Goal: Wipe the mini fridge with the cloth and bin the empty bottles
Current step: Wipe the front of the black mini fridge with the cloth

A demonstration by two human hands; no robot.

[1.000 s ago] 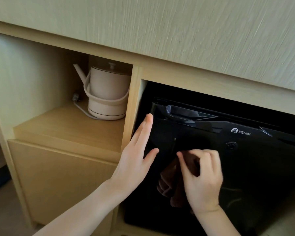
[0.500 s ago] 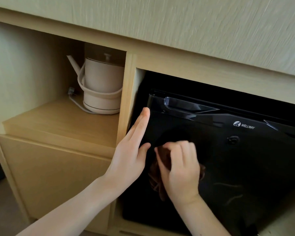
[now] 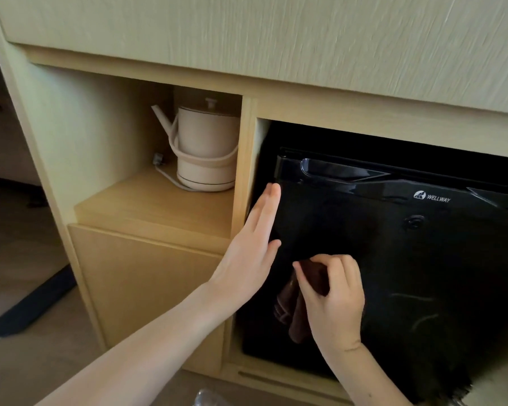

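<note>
The black mini fridge [image 3: 408,259] sits in the right bay of a light wooden cabinet, its glossy door shut. My right hand [image 3: 335,300] presses a dark brown cloth [image 3: 294,312] against the lower left of the door, and part of the cloth hangs below my fingers. My left hand [image 3: 252,250] lies flat with fingers straight on the door's left edge, holding nothing. A clear bottle top [image 3: 207,398] shows at the bottom edge of the view.
A cream electric kettle [image 3: 206,148] with its cord stands on the wooden shelf [image 3: 159,206] in the left bay. Below that shelf is a closed cabinet front [image 3: 141,288]. A dark furniture leg [image 3: 35,303] crosses the floor at the left.
My right hand has carried the cloth leftward and then a little lower across the fridge door. My left hand stays flat on the door's left edge. The view has pulled back.
</note>
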